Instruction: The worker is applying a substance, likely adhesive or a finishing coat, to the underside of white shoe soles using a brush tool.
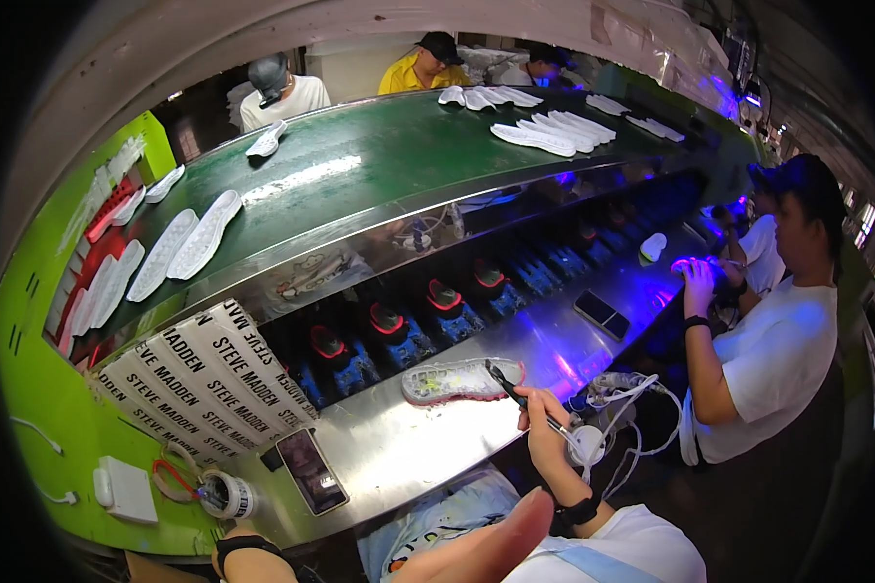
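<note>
My right hand (544,418) is closed around a dark-handled brush (525,396). The brush tip is over the right end of a pale shoe sole (454,383) with a reddish edge, lying on the shiny metal bench. A white tube runs from the handle's rear toward a round white container (587,444) beside the hand. Very close at the bottom edge is a large finger (491,546), apparently of my left hand; the rest of that hand is out of sight, so its grip does not show.
A phone (311,470) and a white pot (228,494) are at bench left; another phone (601,316) lies right. Behind the bench, several red-rimmed pieces (386,319) sit on blue fixtures. White soles (204,236) lie on the green conveyor belt (360,189). Co-workers (763,321) are alongside and across.
</note>
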A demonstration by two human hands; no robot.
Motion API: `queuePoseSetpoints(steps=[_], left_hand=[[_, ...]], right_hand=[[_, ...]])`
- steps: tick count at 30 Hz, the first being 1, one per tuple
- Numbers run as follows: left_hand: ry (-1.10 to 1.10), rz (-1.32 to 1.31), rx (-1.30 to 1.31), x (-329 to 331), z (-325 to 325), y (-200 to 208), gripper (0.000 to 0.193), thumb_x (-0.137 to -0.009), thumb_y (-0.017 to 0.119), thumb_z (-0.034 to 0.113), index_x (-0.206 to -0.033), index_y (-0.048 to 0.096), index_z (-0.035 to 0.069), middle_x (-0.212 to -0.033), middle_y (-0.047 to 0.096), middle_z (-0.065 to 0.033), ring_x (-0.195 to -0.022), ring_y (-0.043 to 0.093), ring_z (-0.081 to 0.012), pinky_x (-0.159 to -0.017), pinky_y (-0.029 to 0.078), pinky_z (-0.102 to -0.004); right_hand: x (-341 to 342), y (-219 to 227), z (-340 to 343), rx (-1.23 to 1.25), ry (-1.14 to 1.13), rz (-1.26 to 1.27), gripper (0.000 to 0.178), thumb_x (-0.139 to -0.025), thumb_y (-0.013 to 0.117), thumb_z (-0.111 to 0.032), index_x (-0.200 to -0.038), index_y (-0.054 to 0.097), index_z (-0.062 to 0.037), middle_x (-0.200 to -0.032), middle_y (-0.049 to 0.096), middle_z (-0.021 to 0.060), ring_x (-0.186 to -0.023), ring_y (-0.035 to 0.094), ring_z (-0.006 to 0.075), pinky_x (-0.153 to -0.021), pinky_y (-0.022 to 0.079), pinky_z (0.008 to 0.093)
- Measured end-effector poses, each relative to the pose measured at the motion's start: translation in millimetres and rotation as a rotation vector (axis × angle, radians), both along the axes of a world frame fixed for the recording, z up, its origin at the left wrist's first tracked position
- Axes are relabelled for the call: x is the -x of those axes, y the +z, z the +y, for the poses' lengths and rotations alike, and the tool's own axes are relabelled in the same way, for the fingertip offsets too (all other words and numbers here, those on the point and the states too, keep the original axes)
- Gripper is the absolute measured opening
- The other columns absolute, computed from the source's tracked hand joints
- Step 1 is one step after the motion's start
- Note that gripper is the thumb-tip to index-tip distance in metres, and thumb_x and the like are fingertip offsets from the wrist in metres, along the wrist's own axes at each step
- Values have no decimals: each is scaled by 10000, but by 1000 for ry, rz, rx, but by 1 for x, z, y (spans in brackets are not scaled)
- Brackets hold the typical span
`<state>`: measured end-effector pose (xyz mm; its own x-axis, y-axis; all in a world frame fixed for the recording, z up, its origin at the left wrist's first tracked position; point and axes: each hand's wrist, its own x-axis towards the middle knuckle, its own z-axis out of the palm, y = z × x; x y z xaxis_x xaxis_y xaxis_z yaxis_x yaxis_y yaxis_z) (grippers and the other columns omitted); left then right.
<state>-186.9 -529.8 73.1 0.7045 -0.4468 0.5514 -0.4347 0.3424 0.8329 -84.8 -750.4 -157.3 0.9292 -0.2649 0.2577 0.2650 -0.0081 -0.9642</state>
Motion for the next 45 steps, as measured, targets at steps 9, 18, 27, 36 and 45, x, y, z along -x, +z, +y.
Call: queuePoseSetpoints(steps=[9,18,27,36,45], left_hand=[[205,-13,244,22,20,-25,857,-854,204,639,-1360,282,-48,-1449,155,-119,-1257,281,-300,-1018,255,-479],[436,-5,388,24,52,-42,789,-906,290,567,-1359,245,-78,-1441,274,-70,-1206,399,-283,-991,343,-473],[1449,-21,-742,-17,164,-274,467,-960,321,313,-1272,442,-13,-1135,614,-94,-950,426,-229,-892,301,-335],[1374,34,-876,-25,183,-306,486,-946,336,317,-1308,397,-1,-1216,576,-45,-967,361,-253,-948,215,-382],[1387,11,-793,-25,187,-303,525,-956,315,353,-1309,379,-30,-1227,573,-59,-958,362,-250,-944,231,-358]], right_hand=[[-7,-8,15,97,52,-105,236,-930,461,-127,-939,651,13,-657,467,10,-526,454,64,-505,346,212],[-39,-64,37,339,48,-132,216,-907,488,-96,-1071,593,-2,-918,555,105,-860,543,198,-786,420,280],[-47,-98,47,620,4,-204,193,-897,481,-93,-1025,602,-15,-1107,473,208,-1071,455,334,-948,330,381],[-44,-94,52,660,-14,-154,190,-907,469,-68,-1033,583,15,-1112,464,214,-1067,451,334,-953,326,376],[-46,-92,57,693,-46,-125,190,-917,461,-79,-1033,583,6,-1116,466,203,-1065,462,323,-944,339,365]])
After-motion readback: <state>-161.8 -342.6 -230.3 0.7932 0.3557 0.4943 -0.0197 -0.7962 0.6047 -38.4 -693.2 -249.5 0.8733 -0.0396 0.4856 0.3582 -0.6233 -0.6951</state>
